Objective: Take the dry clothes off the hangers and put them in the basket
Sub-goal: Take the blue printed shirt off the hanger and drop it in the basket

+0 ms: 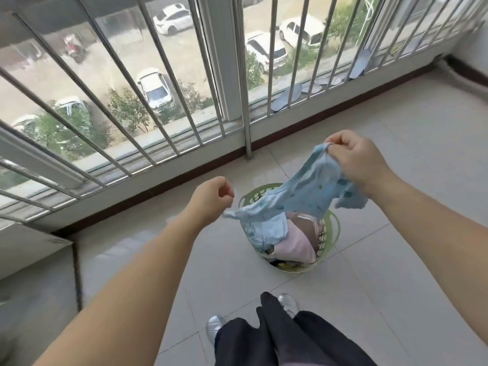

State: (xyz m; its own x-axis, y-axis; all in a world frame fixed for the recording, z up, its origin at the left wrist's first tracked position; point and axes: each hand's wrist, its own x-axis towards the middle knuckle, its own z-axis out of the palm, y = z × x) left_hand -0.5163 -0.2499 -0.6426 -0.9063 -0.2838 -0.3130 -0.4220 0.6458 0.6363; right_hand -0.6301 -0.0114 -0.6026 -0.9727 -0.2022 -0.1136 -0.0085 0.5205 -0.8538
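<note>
A light blue child's garment [303, 191] with small prints hangs in the air above a round green laundry basket [333, 228] on the tiled floor. My right hand [356, 159] grips its upper edge, fingers curled round the fabric. My left hand [211, 196] is curled into a loose fist just left of the garment, and nothing shows in its fingers. One sleeve tip dangles right below that hand. Inside the basket lie a pink cloth [293, 247], another light blue piece [266, 231] and a brownish one. No hanger is in view.
A steel railing [245, 101] with slanted bars runs in front of the window, close behind the basket. Grey insoles [287, 97] lie on the sill to the right. My silver shoes [215, 326] stand on the tiles near the basket. A low white ledge [31, 249] sits at the left.
</note>
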